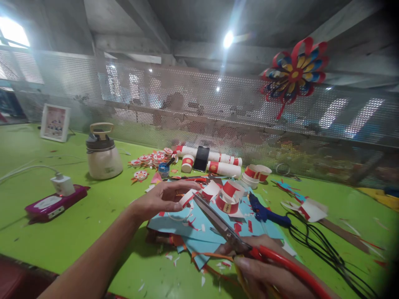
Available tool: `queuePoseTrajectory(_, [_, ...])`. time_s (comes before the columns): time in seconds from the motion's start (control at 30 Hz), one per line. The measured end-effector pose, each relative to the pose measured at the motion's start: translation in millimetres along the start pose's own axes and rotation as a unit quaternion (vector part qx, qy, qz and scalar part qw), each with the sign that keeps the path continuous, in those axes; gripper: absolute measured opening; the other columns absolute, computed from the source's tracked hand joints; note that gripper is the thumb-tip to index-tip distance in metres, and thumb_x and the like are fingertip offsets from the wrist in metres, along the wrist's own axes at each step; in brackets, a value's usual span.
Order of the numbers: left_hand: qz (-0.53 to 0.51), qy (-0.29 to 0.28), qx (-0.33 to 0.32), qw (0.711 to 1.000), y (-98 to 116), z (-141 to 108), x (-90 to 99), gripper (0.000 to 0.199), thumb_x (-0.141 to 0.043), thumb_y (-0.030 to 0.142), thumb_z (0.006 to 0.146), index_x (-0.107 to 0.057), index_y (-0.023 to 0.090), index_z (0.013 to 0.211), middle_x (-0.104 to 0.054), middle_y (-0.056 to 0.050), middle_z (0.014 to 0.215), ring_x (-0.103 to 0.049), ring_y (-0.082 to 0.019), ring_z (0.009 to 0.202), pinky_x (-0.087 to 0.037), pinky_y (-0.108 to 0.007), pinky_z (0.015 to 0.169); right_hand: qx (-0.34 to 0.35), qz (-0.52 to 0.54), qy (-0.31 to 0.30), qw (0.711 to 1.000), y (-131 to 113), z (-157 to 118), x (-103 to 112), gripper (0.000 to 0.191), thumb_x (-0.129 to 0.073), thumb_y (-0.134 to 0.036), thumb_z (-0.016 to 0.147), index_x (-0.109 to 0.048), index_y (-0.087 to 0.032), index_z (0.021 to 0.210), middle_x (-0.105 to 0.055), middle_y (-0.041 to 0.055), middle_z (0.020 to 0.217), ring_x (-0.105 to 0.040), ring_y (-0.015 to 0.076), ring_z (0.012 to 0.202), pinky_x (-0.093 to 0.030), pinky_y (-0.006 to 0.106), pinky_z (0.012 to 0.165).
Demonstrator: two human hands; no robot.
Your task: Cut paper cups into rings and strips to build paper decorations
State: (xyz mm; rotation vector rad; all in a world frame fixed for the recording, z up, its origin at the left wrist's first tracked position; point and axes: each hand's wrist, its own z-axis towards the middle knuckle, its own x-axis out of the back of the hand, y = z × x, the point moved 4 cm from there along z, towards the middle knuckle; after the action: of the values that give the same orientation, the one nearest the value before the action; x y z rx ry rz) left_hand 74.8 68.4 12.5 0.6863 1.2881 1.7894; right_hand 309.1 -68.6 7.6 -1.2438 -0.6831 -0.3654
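Note:
My left hand [166,196] holds a small red-and-white paper strip [188,198] between thumb and fingers, above blue paper sheets [170,224]. In my right hand [264,265] is a pair of red-handled scissors [226,230], the blades apart, with the upper blade's tip beside the strip. Just right of the strip lie curled pieces cut from red-and-white paper cups [227,203]. Small red and white scraps are scattered over the blue sheets and the green table [124,245].
A blue glue gun [268,214] with a looping black cable lies at the right. Behind are stacked paper cups [224,169], a phone [201,159] and a blue jar [163,170]. A beige kettle [104,160] and purple power strip [56,203] stand left.

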Motion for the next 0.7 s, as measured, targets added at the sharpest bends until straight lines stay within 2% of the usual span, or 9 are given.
queuePoseTrajectory(0.13, [0.003,0.006,0.002,1.0,0.5,0.0,0.4,0.053,-0.067,0.022,0.075,-0.054,0.016,0.126,-0.049,-0.016,0.137,-0.047,-0.03,0.123,-0.037,-0.043,0.099,-0.067,0.092,-0.019,0.993,0.9,1.3,-3.8,0.026,-0.058,-0.039,0.086,-0.069,-0.026,0.106,-0.07,0.0032,0.085,-0.066,0.0183,0.077,-0.055,0.026,0.065])
queuePoseTrajectory(0.3, [0.002,0.008,0.006,1.0,1.7,-0.4,-0.6,0.052,-0.066,0.02,0.075,-0.055,0.016,0.125,-0.048,-0.016,0.138,-0.046,-0.032,0.124,-0.036,-0.044,0.1,-0.105,0.155,-0.05,0.981,2.0,1.2,-7.8,0.03,-0.054,-0.042,0.087,-0.07,-0.022,0.105,-0.06,-0.0006,0.054,-0.062,0.0155,0.055,-0.049,0.022,0.047])
queuePoseTrajectory(0.47, [-0.005,0.003,0.013,1.0,1.3,-0.4,-1.1,0.052,-0.066,0.021,0.075,-0.055,0.017,0.125,-0.049,-0.015,0.136,-0.047,-0.032,0.123,-0.038,-0.044,0.099,-0.103,0.157,-0.044,0.981,11.6,0.6,-6.3,0.03,-0.056,-0.042,0.085,-0.069,-0.024,0.104,-0.063,0.0006,0.059,-0.062,0.0162,0.053,-0.049,0.023,0.045])
queuePoseTrajectory(0.53, [-0.006,0.002,0.013,1.0,1.3,-0.3,-1.2,0.052,-0.067,0.022,0.074,-0.055,0.018,0.125,-0.051,-0.015,0.135,-0.048,-0.031,0.121,-0.039,-0.043,0.098,-0.104,0.158,-0.048,0.981,13.9,0.3,-6.2,0.03,-0.056,-0.043,0.085,-0.069,-0.025,0.105,-0.061,-0.0002,0.055,-0.059,0.0154,0.049,-0.047,0.023,0.044])
queuePoseTrajectory(0.7, [0.001,-0.001,0.013,1.0,1.8,-0.3,-2.2,0.052,-0.066,0.023,0.075,-0.055,0.018,0.125,-0.056,-0.015,0.129,-0.051,-0.029,0.118,-0.04,-0.04,0.095,-0.101,0.165,-0.074,0.978,7.9,3.5,-10.2,0.034,-0.054,-0.045,0.086,-0.067,-0.024,0.109,-0.054,-0.0024,0.05,-0.052,0.012,0.043,-0.042,0.021,0.041])
